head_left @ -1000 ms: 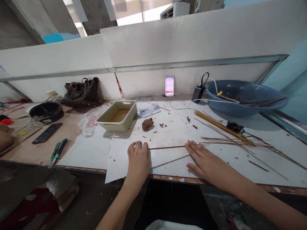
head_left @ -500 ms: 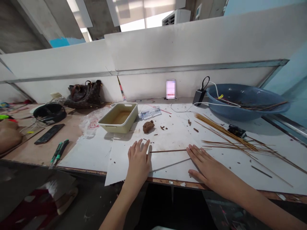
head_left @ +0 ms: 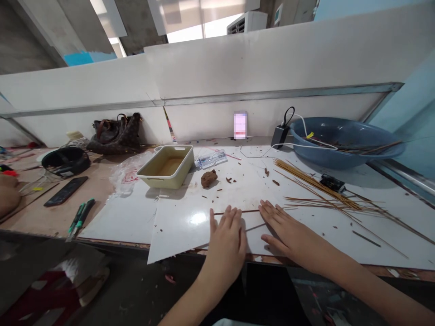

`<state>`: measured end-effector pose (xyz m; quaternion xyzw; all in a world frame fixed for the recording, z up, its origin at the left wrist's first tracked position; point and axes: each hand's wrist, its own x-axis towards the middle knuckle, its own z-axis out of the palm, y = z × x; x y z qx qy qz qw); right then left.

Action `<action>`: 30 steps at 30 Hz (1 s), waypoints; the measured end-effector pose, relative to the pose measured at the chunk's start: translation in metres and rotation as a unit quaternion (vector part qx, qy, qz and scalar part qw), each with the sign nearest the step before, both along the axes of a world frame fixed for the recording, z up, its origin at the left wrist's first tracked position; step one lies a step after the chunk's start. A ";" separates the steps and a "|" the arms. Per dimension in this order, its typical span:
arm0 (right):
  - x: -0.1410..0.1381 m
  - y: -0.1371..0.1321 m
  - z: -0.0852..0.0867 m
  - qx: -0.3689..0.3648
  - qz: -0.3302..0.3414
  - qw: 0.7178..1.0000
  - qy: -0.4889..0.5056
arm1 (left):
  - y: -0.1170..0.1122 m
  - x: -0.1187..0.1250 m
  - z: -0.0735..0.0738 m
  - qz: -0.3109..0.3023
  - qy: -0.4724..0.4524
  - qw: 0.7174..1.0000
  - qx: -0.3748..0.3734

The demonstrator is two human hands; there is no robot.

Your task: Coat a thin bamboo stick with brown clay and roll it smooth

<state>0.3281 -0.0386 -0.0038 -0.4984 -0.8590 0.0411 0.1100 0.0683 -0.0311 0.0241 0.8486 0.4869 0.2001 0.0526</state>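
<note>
A thin brown stick lies crosswise on the white board, and the fingers of both hands rest over it. My left hand is flat, palm down, with its fingers stretched out across the stick's left part. Close beside it, my right hand lies flat with its fingertips at the stick's right part and the thumb spread toward me. A dark slanting line shows between the hands; I cannot tell whether it is a stick or a shadow. Beyond my left hand sits a brown clay-like lump with small crumbs around it.
A bundle of thin tan sticks spreads on the right, before a blue basin. Left of the lump stands a cream plastic tub. Green-and-black cutters, a dark phone and a brown handbag are farther left.
My left hand has slid right along the stick, close to my right hand, baring the board on its left. The right hand stays in nearly the same place; the view has shifted slightly.
</note>
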 end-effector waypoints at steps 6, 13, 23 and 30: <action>-0.019 0.005 0.015 -0.074 0.017 0.997 0.016 | 0.009 0.037 -0.017 -0.052 0.055 0.997 0.021; -0.030 -0.010 -0.006 0.001 -0.005 1.000 0.008 | 0.001 0.026 -0.035 -0.029 0.102 0.994 0.023; -0.025 0.006 -0.005 0.012 -0.015 1.000 0.006 | 0.010 0.025 -0.023 0.010 0.079 0.997 -0.003; -0.021 -0.001 -0.017 0.036 -0.031 0.999 -0.012 | 0.005 0.012 -0.028 0.020 0.070 0.997 0.012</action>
